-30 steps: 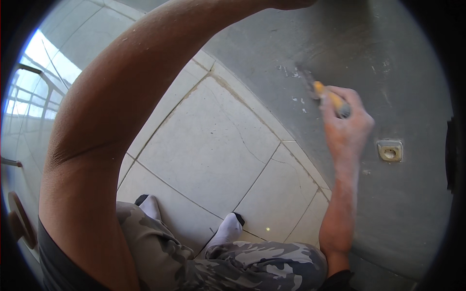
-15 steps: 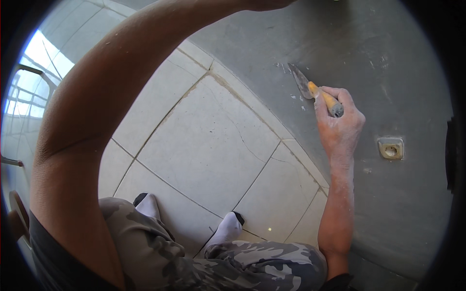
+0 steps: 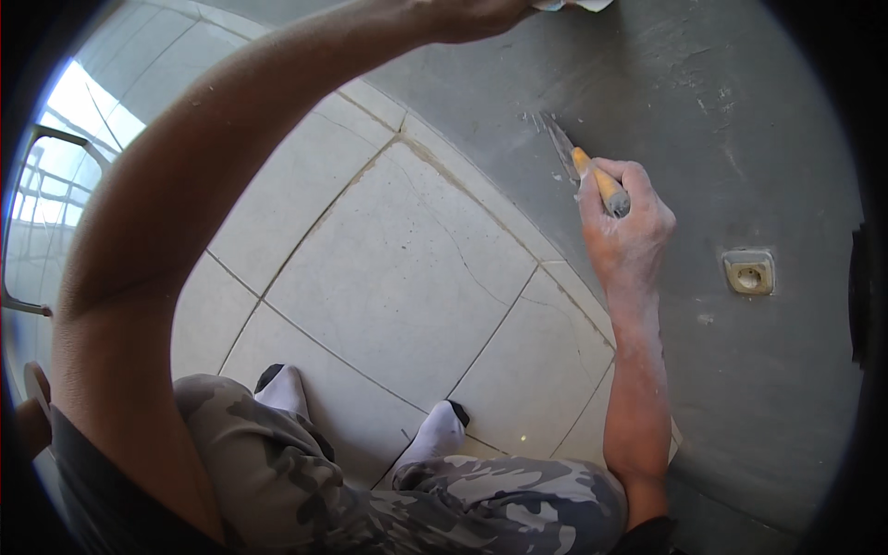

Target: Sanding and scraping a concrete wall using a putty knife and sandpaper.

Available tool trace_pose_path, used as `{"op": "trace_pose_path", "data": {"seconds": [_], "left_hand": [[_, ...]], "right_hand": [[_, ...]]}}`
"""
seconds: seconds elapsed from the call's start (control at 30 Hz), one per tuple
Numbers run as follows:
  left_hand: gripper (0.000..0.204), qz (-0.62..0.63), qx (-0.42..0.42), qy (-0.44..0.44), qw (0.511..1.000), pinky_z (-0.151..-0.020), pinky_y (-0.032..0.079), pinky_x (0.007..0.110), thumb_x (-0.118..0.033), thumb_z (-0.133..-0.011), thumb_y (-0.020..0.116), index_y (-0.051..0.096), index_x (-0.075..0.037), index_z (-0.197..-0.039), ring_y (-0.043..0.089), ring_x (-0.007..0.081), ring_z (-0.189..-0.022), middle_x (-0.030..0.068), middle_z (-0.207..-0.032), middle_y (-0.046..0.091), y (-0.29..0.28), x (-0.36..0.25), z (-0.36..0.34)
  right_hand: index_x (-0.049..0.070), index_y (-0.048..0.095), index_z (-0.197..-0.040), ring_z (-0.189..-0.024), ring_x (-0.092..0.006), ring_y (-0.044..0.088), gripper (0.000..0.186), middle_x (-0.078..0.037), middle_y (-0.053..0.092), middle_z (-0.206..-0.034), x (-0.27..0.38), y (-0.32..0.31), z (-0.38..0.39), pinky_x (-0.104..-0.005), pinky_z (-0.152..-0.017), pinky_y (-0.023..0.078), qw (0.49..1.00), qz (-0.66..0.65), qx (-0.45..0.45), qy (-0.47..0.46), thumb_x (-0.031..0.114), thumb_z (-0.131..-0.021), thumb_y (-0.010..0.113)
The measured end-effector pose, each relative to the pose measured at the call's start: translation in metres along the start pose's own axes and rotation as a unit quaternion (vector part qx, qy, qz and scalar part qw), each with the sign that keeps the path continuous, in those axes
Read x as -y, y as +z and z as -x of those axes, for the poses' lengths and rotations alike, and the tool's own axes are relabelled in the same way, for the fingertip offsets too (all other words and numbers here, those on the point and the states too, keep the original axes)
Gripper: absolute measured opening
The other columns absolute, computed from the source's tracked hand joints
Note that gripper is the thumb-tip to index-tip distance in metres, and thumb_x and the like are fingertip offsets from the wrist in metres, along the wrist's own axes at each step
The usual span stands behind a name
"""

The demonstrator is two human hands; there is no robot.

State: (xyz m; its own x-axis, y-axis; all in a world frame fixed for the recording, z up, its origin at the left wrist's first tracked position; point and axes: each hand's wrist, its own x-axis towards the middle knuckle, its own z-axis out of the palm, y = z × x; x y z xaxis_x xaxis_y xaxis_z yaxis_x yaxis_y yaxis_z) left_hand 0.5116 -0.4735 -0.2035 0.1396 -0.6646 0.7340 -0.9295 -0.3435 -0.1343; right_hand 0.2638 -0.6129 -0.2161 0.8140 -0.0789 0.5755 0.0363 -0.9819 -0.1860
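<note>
In my right hand [image 3: 629, 220], dusted white, is a small pointed trowel [image 3: 606, 185] with a yellow, grey-ended handle. Its narrow metal blade [image 3: 561, 139] lies at the grey wall [image 3: 758, 166], beside pale flecks and scrape marks. I cannot tell how firmly it presses. My left arm arches across the left side, and my left hand [image 3: 476, 18] is at the top edge, partly cut off. A white thing [image 3: 578, 5] shows at its fingertips and appears held; its kind is not visible.
A wall socket [image 3: 748, 274] sits in the wall right of my right forearm. Pale floor tiles [image 3: 407, 250] with a cracked one meet the wall along a skirting strip [image 3: 490, 203]. My socked feet [image 3: 435, 433] rest on the tiles. A framed metal object [image 3: 46, 139] stands far left.
My right hand and the trowel have shifted slightly left and up, the blade turning more edge-on. My left hand has come a little lower and left, with the white thing now showing beside it.
</note>
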Motion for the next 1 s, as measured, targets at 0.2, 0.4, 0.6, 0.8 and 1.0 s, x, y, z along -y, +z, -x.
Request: {"op": "trace_pose_path", "data": {"seconds": [0.2, 0.4, 0.6, 0.8, 1.0], "left_hand": [[0.059, 0.018, 0.019, -0.020, 0.999, -0.124, 0.012, 0.049, -0.025, -0.102, 0.045, 0.025, -0.012, -0.156, 0.009, 0.0289, -0.152, 0.0088, -0.164, 0.016, -0.006, 0.001, 0.003], [0.059, 0.013, 0.004, -0.012, 1.000, -0.125, 0.012, 0.047, -0.024, -0.102, 0.044, 0.024, -0.013, -0.156, 0.009, 0.0280, -0.152, 0.0078, -0.164, 0.015, -0.004, -0.003, -0.001], [0.060, 0.007, 0.037, -0.032, 0.999, -0.125, 0.013, 0.046, -0.023, -0.102, 0.045, 0.023, -0.012, -0.156, 0.009, 0.0286, -0.152, 0.0085, -0.164, 0.016, -0.009, -0.008, -0.001], [0.062, -0.011, 0.001, 0.002, 1.000, -0.125, 0.013, 0.046, -0.020, -0.100, 0.049, 0.024, -0.011, -0.156, 0.009, 0.0290, -0.152, 0.0096, -0.164, 0.016, -0.001, 0.007, 0.005], [0.061, -0.011, -0.007, 0.004, 1.000, -0.124, 0.014, 0.047, -0.019, -0.100, 0.048, 0.024, -0.011, -0.156, 0.009, 0.0296, -0.152, 0.0094, -0.164, 0.015, 0.004, 0.007, 0.004]], "right_hand": [[0.004, 0.063, -0.093, -0.076, -0.0315, 0.070, 0.013, -0.013, 0.069, -0.083, -0.003, -0.001, -0.001, -0.0386, -0.066, 0.055, 1.000, -0.007, -0.015, 0.007, 0.008, -0.085, 0.072], [0.004, 0.064, -0.096, -0.077, -0.0317, 0.071, 0.015, -0.013, 0.071, -0.086, 0.004, -0.011, 0.001, -0.0398, -0.068, 0.055, 1.000, 0.022, -0.020, 0.005, 0.010, -0.085, 0.073], [0.005, 0.064, -0.096, -0.079, -0.0318, 0.071, 0.015, -0.014, 0.071, -0.088, -0.002, -0.007, 0.000, -0.0400, -0.068, 0.055, 1.000, 0.015, -0.012, -0.002, 0.010, -0.085, 0.073], [0.005, 0.064, -0.096, -0.080, -0.0307, 0.071, 0.014, -0.014, 0.071, -0.088, -0.001, 0.000, 0.003, -0.0386, -0.069, 0.055, 1.000, -0.011, 0.008, 0.006, 0.008, -0.085, 0.072], [0.004, 0.064, -0.097, -0.080, -0.0298, 0.071, 0.015, -0.013, 0.071, -0.089, -0.006, 0.002, 0.007, -0.0381, -0.069, 0.056, 1.000, 0.002, 0.008, 0.004, 0.009, -0.086, 0.072]]}}
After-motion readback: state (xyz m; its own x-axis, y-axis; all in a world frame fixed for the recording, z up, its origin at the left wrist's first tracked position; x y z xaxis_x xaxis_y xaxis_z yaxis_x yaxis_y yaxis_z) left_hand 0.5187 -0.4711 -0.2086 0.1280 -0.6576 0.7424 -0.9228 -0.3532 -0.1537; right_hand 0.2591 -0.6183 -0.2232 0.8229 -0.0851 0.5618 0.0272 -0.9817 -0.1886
